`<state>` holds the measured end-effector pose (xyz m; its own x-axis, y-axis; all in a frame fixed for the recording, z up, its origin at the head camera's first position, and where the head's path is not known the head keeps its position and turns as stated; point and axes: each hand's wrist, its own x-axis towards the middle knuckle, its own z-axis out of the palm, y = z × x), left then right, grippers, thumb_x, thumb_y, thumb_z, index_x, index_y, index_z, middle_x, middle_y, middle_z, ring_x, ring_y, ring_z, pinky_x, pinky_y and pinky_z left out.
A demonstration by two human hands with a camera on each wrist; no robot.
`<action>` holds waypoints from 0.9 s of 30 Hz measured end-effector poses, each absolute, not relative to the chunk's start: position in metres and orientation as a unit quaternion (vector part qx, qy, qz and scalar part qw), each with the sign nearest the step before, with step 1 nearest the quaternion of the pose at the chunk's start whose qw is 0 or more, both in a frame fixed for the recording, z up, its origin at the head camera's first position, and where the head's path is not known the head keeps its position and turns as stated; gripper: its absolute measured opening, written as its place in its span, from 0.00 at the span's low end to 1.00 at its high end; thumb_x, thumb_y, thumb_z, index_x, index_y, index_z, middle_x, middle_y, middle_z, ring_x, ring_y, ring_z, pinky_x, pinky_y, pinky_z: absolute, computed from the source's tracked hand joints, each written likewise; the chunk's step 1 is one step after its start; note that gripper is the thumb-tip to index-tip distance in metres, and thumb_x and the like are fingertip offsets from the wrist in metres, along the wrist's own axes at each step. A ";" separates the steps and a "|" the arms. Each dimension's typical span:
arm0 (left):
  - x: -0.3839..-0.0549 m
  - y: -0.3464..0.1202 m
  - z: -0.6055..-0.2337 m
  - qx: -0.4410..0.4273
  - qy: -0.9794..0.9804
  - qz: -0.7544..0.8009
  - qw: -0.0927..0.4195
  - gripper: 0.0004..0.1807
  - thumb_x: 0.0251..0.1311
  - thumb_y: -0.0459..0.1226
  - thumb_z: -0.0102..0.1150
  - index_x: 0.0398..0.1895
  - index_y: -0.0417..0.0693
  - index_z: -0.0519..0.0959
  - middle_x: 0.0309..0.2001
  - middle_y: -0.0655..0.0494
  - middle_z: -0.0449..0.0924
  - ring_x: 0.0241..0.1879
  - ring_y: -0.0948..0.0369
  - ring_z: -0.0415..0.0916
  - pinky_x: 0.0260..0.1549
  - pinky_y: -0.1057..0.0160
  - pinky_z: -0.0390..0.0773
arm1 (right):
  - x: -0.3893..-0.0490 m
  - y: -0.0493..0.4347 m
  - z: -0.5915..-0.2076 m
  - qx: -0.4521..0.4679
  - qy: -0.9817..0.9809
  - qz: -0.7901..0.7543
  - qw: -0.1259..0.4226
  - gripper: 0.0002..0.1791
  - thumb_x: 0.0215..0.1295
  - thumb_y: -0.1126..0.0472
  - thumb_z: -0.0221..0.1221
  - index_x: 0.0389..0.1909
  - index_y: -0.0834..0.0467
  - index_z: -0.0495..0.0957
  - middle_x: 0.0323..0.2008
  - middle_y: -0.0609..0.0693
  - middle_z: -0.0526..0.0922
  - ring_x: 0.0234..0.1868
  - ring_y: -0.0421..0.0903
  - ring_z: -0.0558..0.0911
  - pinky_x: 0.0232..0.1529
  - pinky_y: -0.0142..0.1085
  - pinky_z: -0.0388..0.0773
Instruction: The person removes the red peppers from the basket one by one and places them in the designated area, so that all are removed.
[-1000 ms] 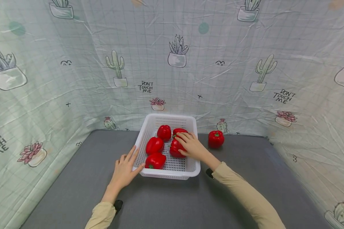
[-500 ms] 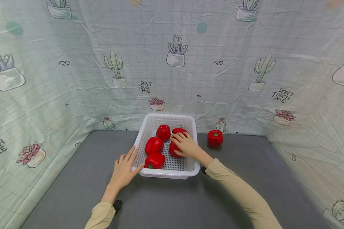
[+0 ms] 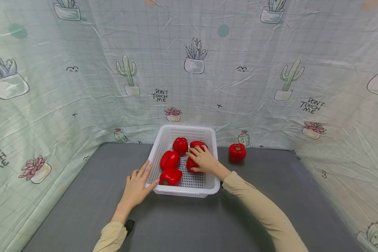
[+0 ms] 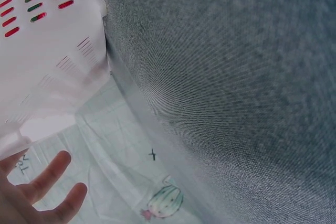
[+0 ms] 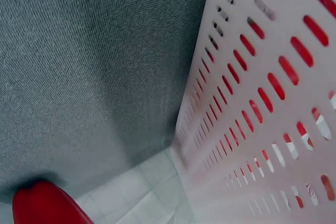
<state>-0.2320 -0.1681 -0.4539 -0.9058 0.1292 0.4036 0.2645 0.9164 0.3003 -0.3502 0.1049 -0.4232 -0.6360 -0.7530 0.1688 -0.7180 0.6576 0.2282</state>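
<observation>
We had 5 red peppers (image 3: 170, 160) in the white bskt (image 3: 186, 191), 1 loose pepper (image 3: 237, 153) outside, R of it; R hand (image 3: 205, 161) gripped the near-R pepper (image 3: 190, 164), L hand (image 3: 136, 189) fingers apart at rim.

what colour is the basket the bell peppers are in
White; the perforated plastic basket shows best in the head view.

Pale cactus-print sheeting (image 3: 189, 87) on three sides, dark grey tabletop (image 3: 182, 224)
</observation>
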 end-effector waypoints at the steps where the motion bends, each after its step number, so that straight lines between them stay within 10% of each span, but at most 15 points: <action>1: -0.232 -0.168 -0.454 -0.103 -0.960 -0.176 0.192 0.39 0.52 0.56 0.52 0.66 0.51 0.58 0.68 0.51 0.55 0.52 0.48 0.63 0.42 0.45 0.64 | -0.351 0.105 -0.424 0.408 -0.902 -0.075 0.123 0.38 0.49 0.41 0.59 0.61 0.52 0.64 0.61 0.55 0.67 0.60 0.53 0.64 0.59 0.54 0.57; 27: -0.232 -0.168 -0.455 -0.101 -0.959 -0.173 0.198 0.39 0.51 0.56 0.52 0.66 0.52 0.58 0.67 0.51 0.55 0.51 0.48 0.64 0.42 0.46 0.64 | -0.355 0.101 -0.430 0.413 -0.894 -0.140 0.104 0.44 0.39 0.40 0.65 0.60 0.49 0.65 0.59 0.53 0.67 0.58 0.51 0.65 0.58 0.52 0.59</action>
